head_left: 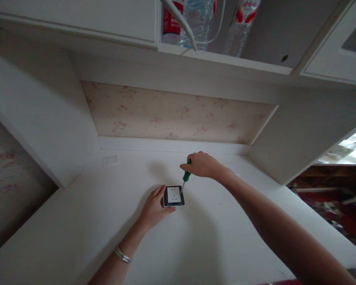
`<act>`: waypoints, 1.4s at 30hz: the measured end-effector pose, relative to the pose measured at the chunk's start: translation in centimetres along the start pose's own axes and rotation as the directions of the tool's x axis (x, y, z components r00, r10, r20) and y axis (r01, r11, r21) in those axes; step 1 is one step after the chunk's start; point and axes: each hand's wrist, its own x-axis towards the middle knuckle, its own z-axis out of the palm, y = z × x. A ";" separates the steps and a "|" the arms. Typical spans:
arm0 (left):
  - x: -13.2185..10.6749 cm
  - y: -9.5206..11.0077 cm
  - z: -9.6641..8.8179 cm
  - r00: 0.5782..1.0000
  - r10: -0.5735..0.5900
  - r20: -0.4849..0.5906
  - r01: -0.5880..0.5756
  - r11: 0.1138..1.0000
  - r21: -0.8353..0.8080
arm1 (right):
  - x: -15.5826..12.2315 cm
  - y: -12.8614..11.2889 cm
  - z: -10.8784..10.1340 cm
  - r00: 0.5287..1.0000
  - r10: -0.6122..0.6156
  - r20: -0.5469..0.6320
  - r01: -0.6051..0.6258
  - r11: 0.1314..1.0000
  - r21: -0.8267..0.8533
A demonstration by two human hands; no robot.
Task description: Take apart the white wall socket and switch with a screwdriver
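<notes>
Over the white desktop [112,221], my left hand [154,209] grips a wall socket [174,194] by its left side. The socket has a white face with several slots and a dark frame around it. My right hand [203,164] is closed around the green handle of a screwdriver [186,174]. The metal shaft slants down, and its tip meets the dark frame at the socket's right edge. Any screw under the tip is too small to make out. A silver bracelet [123,254] circles my left wrist.
An overhead cabinet shelf [267,35] holds several plastic bottles [195,21], and a white cable [182,21] hangs over its edge. White side panels [323,122] flank the desktop. Flowered wallpaper [166,114] covers the back wall. Blurred items on dark red lie at right.
</notes>
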 end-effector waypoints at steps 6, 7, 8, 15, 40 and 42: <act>-0.1 0.1 -0.2 1.000 0.020 -0.012 -0.020 1.000 -0.023 | -1.1 -0.6 -2.3 0.951 -0.180 0.250 0.188 0.982 -0.008; -0.1 0.1 -0.2 1.000 0.025 -0.012 -0.025 0.999 -0.030 | -1.2 -0.5 -2.6 0.938 -0.203 0.280 0.209 0.978 0.009; -0.1 0.2 -0.3 1.000 0.025 -0.012 -0.025 0.999 -0.034 | -1.2 -0.5 -2.8 0.925 -0.227 0.304 0.232 0.972 0.019; -0.2 0.4 -0.4 1.000 0.018 -0.019 -0.018 0.999 -0.038 | -1.2 -1.3 -3.0 0.918 -0.040 0.395 0.087 0.991 -0.102; 0.0 0.0 -0.4 0.998 0.049 -0.026 -0.050 0.996 -0.077 | 0.1 0.0 -2.1 0.853 -0.382 0.355 0.407 0.914 0.006; 0.0 0.1 -0.4 0.999 0.044 -0.028 -0.046 0.996 -0.076 | 0.0 -0.3 -1.8 0.905 -0.269 0.329 0.307 0.949 -0.068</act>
